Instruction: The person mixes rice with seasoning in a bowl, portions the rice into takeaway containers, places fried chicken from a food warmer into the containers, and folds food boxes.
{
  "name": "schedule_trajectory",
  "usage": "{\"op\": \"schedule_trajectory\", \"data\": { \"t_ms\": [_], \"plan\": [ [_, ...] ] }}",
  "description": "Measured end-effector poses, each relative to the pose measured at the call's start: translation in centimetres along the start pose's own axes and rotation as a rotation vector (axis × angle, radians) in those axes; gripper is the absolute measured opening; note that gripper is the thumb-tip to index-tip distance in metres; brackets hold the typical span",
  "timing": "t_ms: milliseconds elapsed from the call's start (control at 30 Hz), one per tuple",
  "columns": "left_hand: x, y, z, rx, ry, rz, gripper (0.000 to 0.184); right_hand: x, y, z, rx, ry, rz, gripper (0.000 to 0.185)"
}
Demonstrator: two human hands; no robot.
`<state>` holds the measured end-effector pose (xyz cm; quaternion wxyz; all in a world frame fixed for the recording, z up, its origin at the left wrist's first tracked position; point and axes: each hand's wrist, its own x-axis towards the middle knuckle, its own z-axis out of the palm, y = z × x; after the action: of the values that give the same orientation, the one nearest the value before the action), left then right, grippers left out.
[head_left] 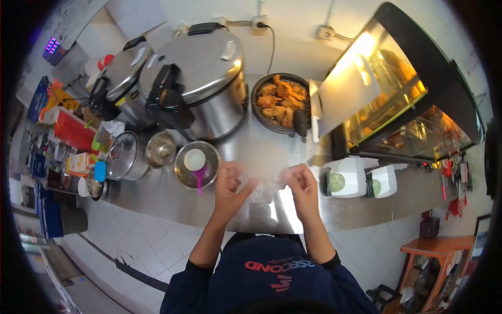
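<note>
Between my two hands, above the steel counter, stretches a thin clear plastic piece (260,191); whether it is a bag or a glove I cannot tell. My left hand (231,184) is closed in a pinch at its left side, thumb pointing inward. On the other side, my right hand (301,186) has its fingertips pinched together at the plastic's edge. To the left of my left hand sits a steel bowl (181,168) holding a white cup (194,159) and a pink spoon (199,179). Two white food boxes (355,183) (388,180) with something pale green inside stand right of my right hand.
Behind are two big steel cookers (209,68) (123,68) and a dark pan (261,119) of fried chicken (282,99). A lit glass display case (387,83) stands at the right. Pots (125,157) and a small bowl (161,150) line the left. The counter (235,214) edge is near my body.
</note>
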<state>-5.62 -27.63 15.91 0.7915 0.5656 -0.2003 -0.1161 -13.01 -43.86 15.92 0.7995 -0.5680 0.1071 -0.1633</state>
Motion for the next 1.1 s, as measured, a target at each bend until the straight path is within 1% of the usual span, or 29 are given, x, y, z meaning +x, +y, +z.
{"op": "schedule_trajectory", "data": {
  "t_ms": [33,100,133,200,233,333,367,467,567,600,633,667,733,767,867,900,967,1000,1067,1100],
  "plan": [
    [0.1,-0.1,1.2,-0.073,-0.046,0.003,0.038,-0.2,-0.8,-1.5,0.093,0.008,0.020,0.006],
    [0.0,-1.1,3.4,-0.180,-0.106,-0.093,0.033,-0.7,-2.9,-4.7,0.333,0.011,0.072,0.008],
    [0.0,-1.8,4.9,-0.233,-0.133,-0.139,0.031,-1.0,-3.5,-6.5,0.405,-0.009,0.072,0.008],
    [0.1,-3.4,8.5,-0.296,-0.105,-0.231,0.036,-1.6,-4.6,-10.2,0.546,-0.054,0.072,0.008],
    [0.1,-4.4,10.6,-0.328,-0.089,-0.279,0.042,-2.1,-5.5,-11.8,0.537,-0.043,0.066,0.011],
    [0.0,-7.7,17.3,-0.321,-0.221,-0.399,0.058,-3.2,-7.6,-17.7,0.483,-0.070,0.107,0.011],
    [-0.2,-8.1,19.0,-0.309,-0.449,-0.415,0.064,-3.6,-7.8,-19.7,0.449,-0.049,0.111,0.012],
    [-1.2,-9.1,24.8,-0.217,-0.501,-0.642,0.046,-4.8,-7.2,-27.2,0.577,-0.079,0.166,0.009],
    [-1.7,-12.5,27.8,-0.777,-0.447,-0.629,0.043,-5.9,-7.2,-32.0,0.804,-0.106,0.175,0.009],
    [-2.1,-13.2,28.5,-0.853,-0.430,-0.641,0.043,-6.2,-7.2,-33.2,0.872,-0.127,0.190,0.009],
    [-2.6,-13.7,29.0,-0.933,-0.408,-0.646,0.043,-6.5,-7.3,-33.8,0.945,-0.198,0.170,0.012],
    [-2.9,-14.0,29.5,-1.012,-0.386,-0.644,0.043,-6.8,-7.4,-34.1,0.926,-0.197,0.238,0.016],
    [-3.0,-13.8,31.0,-0.967,-0.307,-0.599,0.043,-7.2,-7.9,-34.7,0.878,-0.207,0.373,0.026],
    [-3.0,-13.5,31.6,-0.945,-0.268,-0.577,0.043,-7.2,-8.0,-35.1,0.869,-0.306,0.419,0.039],
    [-3.1,-13.1,32.8,-0.844,-0.142,-0.597,0.043,-7.7,-7.7,-36.0,0.692,-0.442,0.452,0.045],
    [-3.0,-12.5,33.2,-0.726,-0.160,-0.554,0.033,-7.4,-7.8,-36.4,0.664,-0.517,0.383,0.029],
    [-2.8,-11.4,34.0,-0.489,-0.199,-0.470,0.012,-7.6,-8.6,-36.5,0.485,-0.368,0.293,0.021],
    [-2.9,-11.7,34.2,-0.152,-0.145,-0.278,0.010,-7.6,-9.0,-36.4,0.396,-0.292,0.245,0.020],
    [-3.0,-12.8,34.5,0.516,-0.033,0.111,0.013,-6.7,-7.2,-37.1,0.010,-0.126,0.013,0.011],
    [-3.4,-13.1,35.1,0.659,0.005,0.309,0.015,-6.4,-6.1,-37.5,-0.181,-0.042,-0.103,0.009]
  ]
}}
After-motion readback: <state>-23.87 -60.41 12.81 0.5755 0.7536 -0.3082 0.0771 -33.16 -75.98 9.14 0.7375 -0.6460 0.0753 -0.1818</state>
